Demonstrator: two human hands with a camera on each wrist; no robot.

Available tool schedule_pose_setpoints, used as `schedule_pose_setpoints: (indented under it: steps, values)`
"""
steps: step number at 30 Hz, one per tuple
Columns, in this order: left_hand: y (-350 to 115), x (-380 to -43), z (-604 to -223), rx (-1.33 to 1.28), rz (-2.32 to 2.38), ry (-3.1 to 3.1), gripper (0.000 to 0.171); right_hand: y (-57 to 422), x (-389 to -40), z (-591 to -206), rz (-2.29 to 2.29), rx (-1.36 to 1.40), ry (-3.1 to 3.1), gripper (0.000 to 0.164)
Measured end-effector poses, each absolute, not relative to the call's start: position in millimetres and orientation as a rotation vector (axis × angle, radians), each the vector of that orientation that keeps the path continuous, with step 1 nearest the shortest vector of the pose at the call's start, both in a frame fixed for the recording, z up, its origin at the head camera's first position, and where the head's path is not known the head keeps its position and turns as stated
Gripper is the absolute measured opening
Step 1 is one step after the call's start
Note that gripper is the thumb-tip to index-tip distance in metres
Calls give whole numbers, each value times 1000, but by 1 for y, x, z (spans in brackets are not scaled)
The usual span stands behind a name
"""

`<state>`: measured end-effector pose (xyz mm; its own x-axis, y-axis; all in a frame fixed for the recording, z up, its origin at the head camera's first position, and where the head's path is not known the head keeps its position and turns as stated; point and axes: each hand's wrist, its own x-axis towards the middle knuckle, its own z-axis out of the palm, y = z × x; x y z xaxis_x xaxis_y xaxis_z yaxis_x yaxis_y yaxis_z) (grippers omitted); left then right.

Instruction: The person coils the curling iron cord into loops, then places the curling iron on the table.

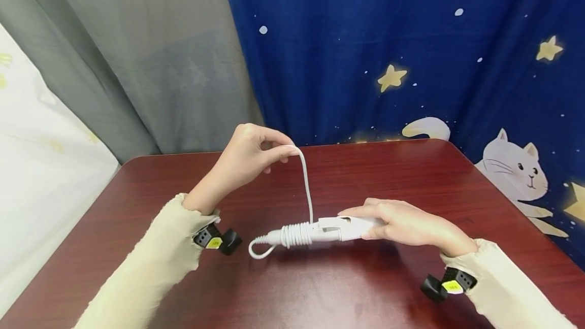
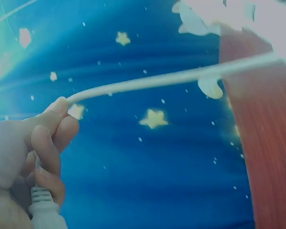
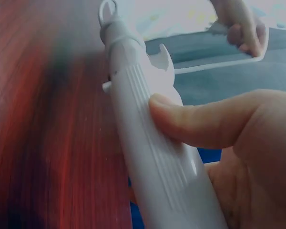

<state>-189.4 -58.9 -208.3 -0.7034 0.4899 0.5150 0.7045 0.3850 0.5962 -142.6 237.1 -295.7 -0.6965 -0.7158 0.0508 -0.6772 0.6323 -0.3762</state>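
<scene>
A white curling iron [image 1: 347, 228] lies level just over the table, with several turns of its white power cord [image 1: 296, 234] wound round the handle end. My right hand [image 1: 399, 221] grips the body; in the right wrist view the thumb [image 3: 195, 119] presses along its ribbed side, beside a raised lever [image 3: 166, 64]. Higher up and to the left, my left hand [image 1: 260, 152] pinches the loose cord between thumb and fingertips, and the cord runs down to the coil. The left wrist view shows a ribbed white plug end [image 2: 44, 210] under the curled fingers.
The dark red wooden table [image 1: 219, 283] has rounded far corners. Behind it hang a grey curtain [image 1: 169, 60] and a blue curtain [image 1: 329, 65] with stars and a cat. White fabric [image 1: 41, 166] hangs at the left. Each wrist wears a black camera [image 1: 230, 241].
</scene>
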Motion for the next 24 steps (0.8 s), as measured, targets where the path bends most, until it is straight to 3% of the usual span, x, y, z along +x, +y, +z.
schedule_pose_setpoints:
  steps: [24]
  values:
    - [-55,-137,-213,-1125,-1491,-2291,6,245,-149,-294,-731,-743,3233,48]
